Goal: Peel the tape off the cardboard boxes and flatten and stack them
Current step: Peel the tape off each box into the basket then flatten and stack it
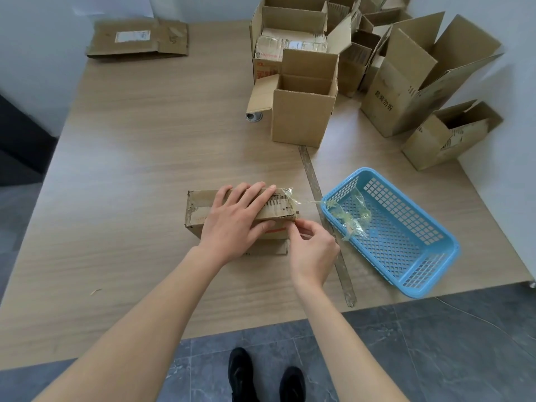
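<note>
Left hand (242, 211) lies flat, fingers straight, pinning the box (200, 210) steady; right hand (309, 242) pinches tape (293, 224) at its corner; basket (435, 248) sits near for scraps.

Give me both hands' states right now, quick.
Left hand: open, fingers flat, pressing down on the small cardboard box.
Right hand: pinching the clear tape at the box's corner.
</note>
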Demonstrator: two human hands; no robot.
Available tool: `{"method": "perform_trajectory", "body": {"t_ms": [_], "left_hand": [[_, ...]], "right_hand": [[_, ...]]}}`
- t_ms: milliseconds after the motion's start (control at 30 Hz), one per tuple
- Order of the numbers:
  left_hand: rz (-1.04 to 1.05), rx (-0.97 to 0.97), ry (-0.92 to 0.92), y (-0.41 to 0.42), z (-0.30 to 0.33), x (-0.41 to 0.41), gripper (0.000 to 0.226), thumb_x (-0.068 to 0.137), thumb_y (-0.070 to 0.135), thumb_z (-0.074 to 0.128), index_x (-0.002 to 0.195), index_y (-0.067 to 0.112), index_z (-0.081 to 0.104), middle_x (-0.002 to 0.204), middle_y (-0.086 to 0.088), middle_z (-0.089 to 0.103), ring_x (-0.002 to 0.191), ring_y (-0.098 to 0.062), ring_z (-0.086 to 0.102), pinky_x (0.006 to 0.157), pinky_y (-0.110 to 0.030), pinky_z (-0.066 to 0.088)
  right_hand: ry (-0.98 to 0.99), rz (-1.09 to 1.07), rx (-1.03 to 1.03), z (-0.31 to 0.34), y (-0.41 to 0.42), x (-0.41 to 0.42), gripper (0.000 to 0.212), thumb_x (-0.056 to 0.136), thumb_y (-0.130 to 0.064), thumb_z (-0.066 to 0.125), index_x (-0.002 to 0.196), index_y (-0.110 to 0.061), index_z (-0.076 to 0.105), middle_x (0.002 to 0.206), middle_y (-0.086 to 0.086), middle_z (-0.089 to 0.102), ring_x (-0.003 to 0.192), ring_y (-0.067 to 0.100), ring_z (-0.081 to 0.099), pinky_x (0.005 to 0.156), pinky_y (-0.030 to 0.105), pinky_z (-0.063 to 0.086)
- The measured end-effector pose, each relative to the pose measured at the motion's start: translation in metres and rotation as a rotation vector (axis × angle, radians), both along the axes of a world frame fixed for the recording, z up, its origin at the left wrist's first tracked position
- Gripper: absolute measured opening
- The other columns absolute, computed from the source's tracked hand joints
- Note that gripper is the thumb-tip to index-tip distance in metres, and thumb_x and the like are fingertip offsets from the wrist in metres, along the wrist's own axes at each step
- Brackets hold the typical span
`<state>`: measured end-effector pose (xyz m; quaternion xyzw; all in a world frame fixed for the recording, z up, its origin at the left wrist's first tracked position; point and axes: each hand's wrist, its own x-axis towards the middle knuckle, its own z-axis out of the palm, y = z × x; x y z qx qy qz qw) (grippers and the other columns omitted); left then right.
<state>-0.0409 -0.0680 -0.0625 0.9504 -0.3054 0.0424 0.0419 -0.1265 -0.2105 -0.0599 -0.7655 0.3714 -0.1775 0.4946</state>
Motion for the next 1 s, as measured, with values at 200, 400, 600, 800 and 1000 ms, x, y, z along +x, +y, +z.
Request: {"method": "perform_trajectory", "body": {"t_ms": [200, 400, 600, 800, 1000], "left_hand": [[-0.003, -0.01, -0.003, -0.001, 0.0, -0.002, 0.069, 0.099, 0.063, 0.041, 0.159, 0.032, 0.029, 0.158, 0.008, 0.039, 0.142, -0.021, 0.037, 0.119, -0.046, 0.024], [0.006, -0.004, 0.006, -0.001, 0.0, 0.0, 0.07, 0.098, 0.063, 0.043, 0.16, 0.032, 0.028, 0.159, 0.008, 0.039, 0.143, -0.021, 0.036, 0.119, -0.045, 0.023], [0.005, -0.031, 0.022, 0.0, 0.0, 0.002, 0.069, 0.098, 0.061, 0.047, 0.159, 0.034, 0.03, 0.158, 0.01, 0.039, 0.143, -0.019, 0.036, 0.12, -0.045, 0.023], [-0.012, -0.041, 0.036, 0.002, 0.002, 0.006, 0.068, 0.098, 0.064, 0.04, 0.159, 0.035, 0.028, 0.157, 0.013, 0.039, 0.142, -0.017, 0.037, 0.12, -0.045, 0.023], [-0.047, -0.01, 0.038, 0.001, 0.003, 0.005, 0.07, 0.098, 0.066, 0.029, 0.16, 0.035, 0.024, 0.159, 0.013, 0.036, 0.145, -0.016, 0.033, 0.12, -0.044, 0.022]], "right_hand": [[0.049, 0.096, -0.231, -0.005, -0.003, -0.006, 0.013, 0.092, -0.033, 0.073, 0.096, -0.022, 0.079, 0.086, -0.005, 0.077, 0.081, 0.014, 0.069, 0.067, 0.018, 0.028], [-0.031, 0.116, -0.121, -0.006, -0.002, -0.003, 0.008, 0.09, -0.025, 0.074, 0.093, -0.021, 0.079, 0.086, -0.007, 0.076, 0.078, 0.009, 0.069, 0.077, 0.031, 0.055], [-0.053, 0.157, -0.071, -0.009, -0.007, -0.003, 0.003, 0.088, -0.02, 0.072, 0.086, -0.023, 0.072, 0.084, -0.011, 0.072, 0.082, 0.006, 0.068, 0.076, 0.031, 0.054], [0.028, 0.526, -0.386, 0.004, -0.053, 0.0, 0.012, 0.091, -0.02, 0.07, 0.082, -0.018, 0.064, 0.081, -0.008, 0.07, 0.079, 0.009, 0.069, 0.069, 0.028, 0.052], [0.026, 0.523, -0.466, 0.051, -0.112, 0.042, 0.011, 0.091, -0.021, 0.072, 0.083, -0.015, 0.069, 0.078, -0.007, 0.071, 0.067, 0.012, 0.071, 0.068, 0.032, 0.057]]}}
